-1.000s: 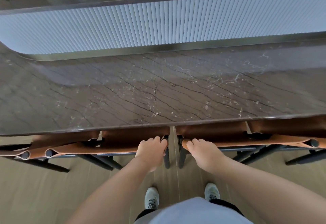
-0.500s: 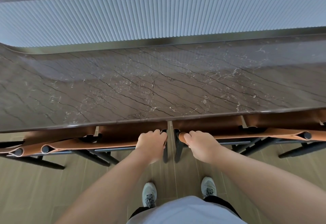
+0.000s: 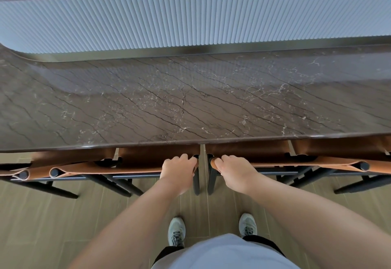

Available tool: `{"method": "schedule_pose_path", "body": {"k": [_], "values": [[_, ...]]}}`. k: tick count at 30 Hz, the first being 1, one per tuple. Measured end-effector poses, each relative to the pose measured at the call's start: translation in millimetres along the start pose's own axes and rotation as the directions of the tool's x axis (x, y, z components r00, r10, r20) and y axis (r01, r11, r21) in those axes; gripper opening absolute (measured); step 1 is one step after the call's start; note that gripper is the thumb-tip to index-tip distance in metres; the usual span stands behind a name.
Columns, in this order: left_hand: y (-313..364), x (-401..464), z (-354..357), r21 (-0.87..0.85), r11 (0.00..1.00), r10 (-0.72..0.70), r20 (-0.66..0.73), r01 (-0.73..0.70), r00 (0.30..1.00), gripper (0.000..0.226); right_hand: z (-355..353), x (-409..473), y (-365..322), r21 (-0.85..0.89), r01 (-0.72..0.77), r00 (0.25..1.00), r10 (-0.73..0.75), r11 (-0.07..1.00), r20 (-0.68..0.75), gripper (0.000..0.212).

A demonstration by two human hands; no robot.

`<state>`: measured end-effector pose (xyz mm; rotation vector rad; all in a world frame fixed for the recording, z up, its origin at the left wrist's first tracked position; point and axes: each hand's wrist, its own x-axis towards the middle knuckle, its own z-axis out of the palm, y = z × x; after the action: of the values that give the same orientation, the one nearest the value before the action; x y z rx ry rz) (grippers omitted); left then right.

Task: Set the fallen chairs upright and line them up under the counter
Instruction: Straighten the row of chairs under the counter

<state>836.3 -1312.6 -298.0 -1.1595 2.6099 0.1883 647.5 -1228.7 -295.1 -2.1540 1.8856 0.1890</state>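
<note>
**Chairs upright, last nudge under the counter**

Tan leather backs run in a row just beyond the knuckles, all standing, none lying on the floor in this view. The left hand has its fingers curled over the top rail of the left middle chair, at that rail's near end. The right hand has its fingers wrapped the same way round the top rail of the right middle chair. A narrow gap of floor shows between the two thumbs, where the dark legs of the two chairs stand just beside each other without touching.

Ahead of the fingertips the edge of the brown marble counter overhangs the seats, so each seat is already tucked beneath it. Outward from the left hand another chair sits in the same line, and outward from the right hand a fourth chair does too.

Judging by this, the righting looks done and the lining-up nearly so; what seems left is small squaring of the two held chairs, then letting go.

No containers are in view, so nothing can be said of contents.
</note>
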Motion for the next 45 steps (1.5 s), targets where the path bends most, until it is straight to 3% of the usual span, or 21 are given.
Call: {"method": "schedule_pose_path", "body": {"k": [16,18,21,23,27,29,30,32,33,38,45], "values": [[-2.2,4.2,-7.5,0.023,0.999,0.028,0.055,-0.029,0.998,0.028,4.4,-6.1,0.4,0.016,-0.035,0.999,0.036,0.999,-0.021,0.042],[-9.3,9.5,-15.9,-0.057,0.998,0.041,0.123,-0.034,0.992,0.038,3.4,-6.6,-0.1,0.058,-0.061,0.998,0.062,0.996,-0.027,0.039],[-17.1,17.6,-33.1,-0.342,0.936,-0.009,0.209,0.082,0.978,0.047,-0.8,-8.9,5.8,0.268,-0.121,0.993,0.118,0.956,0.028,0.040],[-11.7,20.2,-44.5,-0.570,0.800,-0.081,0.210,0.189,0.974,0.041,-6.7,-12.2,13.0,0.460,-0.181,0.982,0.186,0.870,0.034,0.041],[18.9,23.1,-66.9,-0.899,0.341,-0.208,0.216,0.277,0.954,0.027,-23.4,-19.3,34.4,0.739,-0.306,0.902,0.431,0.600,0.024,0.031],[36.6,22.6,-76.0,-0.946,0.185,-0.228,0.223,0.267,0.948,0.024,-32.5,-25.3,49.9,0.877,-0.305,0.832,0.551,0.370,0.057,0.019],[45.6,22.1,-79.7,-0.957,0.123,-0.235,0.230,0.264,0.944,0.023,-36.7,-29.4,58.4,0.942,-0.265,0.804,0.586,0.205,0.099,0.015],[64.2,21.8,-86.2,-0.963,0.013,-0.255,0.258,0.270,0.932,0.022,-45.4,-42.6,76.1,0.977,-0.183,0.782,0.586,-0.111,0.213,0.011],[73.7,21.8,-89.5,-0.962,-0.035,-0.264,0.270,0.270,0.926,0.023,-49.2,-50.3,86.0,0.968,-0.154,0.784,0.571,-0.200,0.243,0.012],[130.4,22.1,-101.1,-0.937,-0.262,-0.287,0.302,0.229,0.909,0.023,-57.5,-93.1,130.7,0.917,-0.057,0.819,0.507,-0.395,0.269,0.018],[207.6,6.2,-111.0,-0.947,-0.262,-0.240,0.250,0.185,0.938,0.021,-43.3,-140.2,171.0,0.886,-0.054,0.833,0.468,-0.460,0.294,0.022]]}}
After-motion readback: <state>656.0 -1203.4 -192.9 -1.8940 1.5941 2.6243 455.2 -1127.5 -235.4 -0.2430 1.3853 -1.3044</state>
